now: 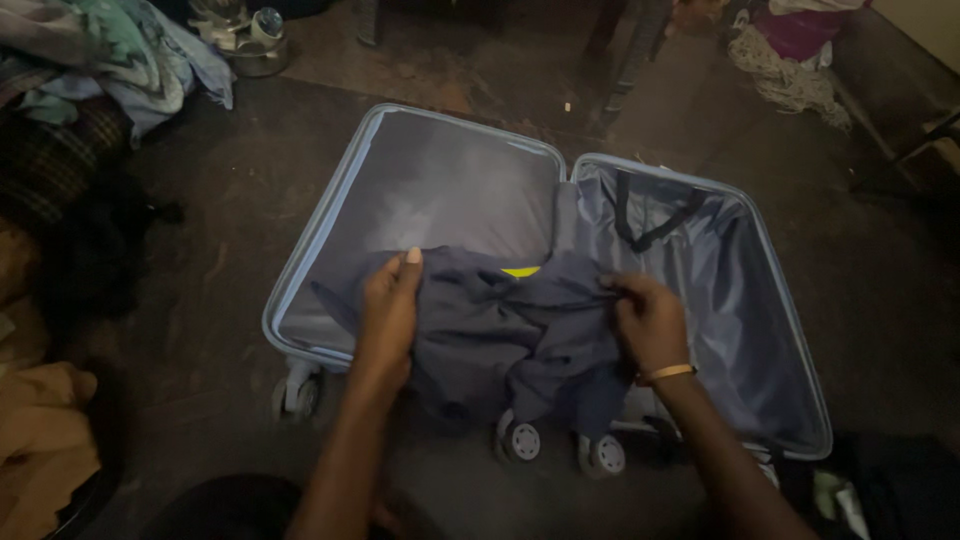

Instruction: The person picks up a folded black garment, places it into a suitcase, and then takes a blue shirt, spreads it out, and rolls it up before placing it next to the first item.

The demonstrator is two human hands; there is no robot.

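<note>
A home, likely a bedroom: an open light-blue suitcase (pixel 420 190) lies on a dark floor (pixel 200 260), with heaped clothes (pixel 110 60) along the edges.

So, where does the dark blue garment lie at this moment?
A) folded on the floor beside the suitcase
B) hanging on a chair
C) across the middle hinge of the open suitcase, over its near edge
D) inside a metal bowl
C: the dark blue garment drapes over the middle of the open light blue suitcase, with the left hand and right hand on it.

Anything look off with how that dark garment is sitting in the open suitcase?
The dark garment lies bunched across the hinge, its lower edge spilling over the suitcase rim near the wheels. Both hands rest on it.
</note>
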